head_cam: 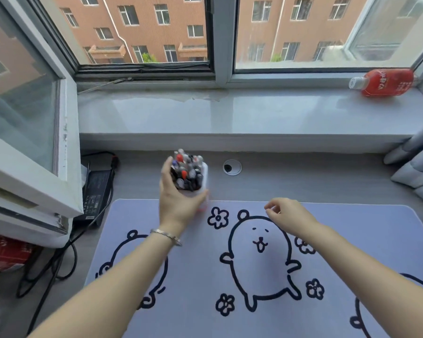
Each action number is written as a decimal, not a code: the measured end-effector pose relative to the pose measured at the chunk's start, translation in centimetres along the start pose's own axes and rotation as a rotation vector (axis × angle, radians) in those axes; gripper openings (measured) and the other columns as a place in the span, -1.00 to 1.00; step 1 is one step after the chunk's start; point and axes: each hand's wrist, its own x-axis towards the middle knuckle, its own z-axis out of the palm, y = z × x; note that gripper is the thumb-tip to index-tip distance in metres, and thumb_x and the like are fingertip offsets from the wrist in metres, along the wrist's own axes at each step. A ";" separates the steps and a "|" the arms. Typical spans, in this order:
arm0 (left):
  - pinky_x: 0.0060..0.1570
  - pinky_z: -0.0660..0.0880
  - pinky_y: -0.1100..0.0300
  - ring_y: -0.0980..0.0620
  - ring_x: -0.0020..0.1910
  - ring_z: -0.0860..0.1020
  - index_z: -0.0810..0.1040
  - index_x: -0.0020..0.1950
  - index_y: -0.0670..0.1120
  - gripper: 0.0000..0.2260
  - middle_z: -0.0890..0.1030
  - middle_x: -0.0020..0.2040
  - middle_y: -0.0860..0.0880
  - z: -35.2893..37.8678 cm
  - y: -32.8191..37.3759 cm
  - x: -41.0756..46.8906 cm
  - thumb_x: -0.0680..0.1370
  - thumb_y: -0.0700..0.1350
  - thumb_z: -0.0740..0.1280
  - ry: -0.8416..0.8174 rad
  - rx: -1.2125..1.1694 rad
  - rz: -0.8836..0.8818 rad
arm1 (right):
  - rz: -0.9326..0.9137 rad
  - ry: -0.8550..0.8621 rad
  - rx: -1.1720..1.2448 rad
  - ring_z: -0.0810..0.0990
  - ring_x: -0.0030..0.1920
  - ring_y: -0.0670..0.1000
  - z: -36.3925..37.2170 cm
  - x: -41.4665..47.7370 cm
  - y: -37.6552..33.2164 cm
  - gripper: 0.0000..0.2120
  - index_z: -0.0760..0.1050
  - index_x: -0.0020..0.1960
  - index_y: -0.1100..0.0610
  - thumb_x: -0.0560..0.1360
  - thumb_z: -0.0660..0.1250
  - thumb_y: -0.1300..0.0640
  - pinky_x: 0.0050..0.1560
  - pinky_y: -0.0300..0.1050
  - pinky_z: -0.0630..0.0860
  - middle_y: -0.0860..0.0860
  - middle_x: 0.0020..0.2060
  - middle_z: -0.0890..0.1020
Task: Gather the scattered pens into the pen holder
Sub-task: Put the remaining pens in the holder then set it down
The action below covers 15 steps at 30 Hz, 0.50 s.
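Note:
A white pen holder (204,176) stands at the far edge of the desk mat, packed with several pens (188,170) with black, red and blue caps. My left hand (178,201) is wrapped around the holder from its left and front side. My right hand (287,211) hovers over the mat to the right of the holder, fingers loosely curled, with nothing visible in it. No loose pens show on the mat.
A lilac desk mat (352,240) with bear drawings covers the desk. A cable hole (232,167) lies right of the holder. A power brick (95,191) and cables sit at left. A red bottle (386,82) lies on the windowsill. An open window frame (66,142) juts in at left.

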 end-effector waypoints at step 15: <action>0.27 0.23 0.27 0.11 0.27 0.34 0.09 0.44 0.06 -0.13 0.28 0.38 -0.06 -1.2 -1.8 4.8 0.30 -0.25 0.54 -0.059 0.048 -0.023 | 0.030 -0.029 -0.003 0.54 -0.11 0.01 0.4 0.4 0.5 -0.72 0.51 0.17 0.07 0.55 0.12 0.09 -0.02 -0.08 0.52 0.01 0.10 0.61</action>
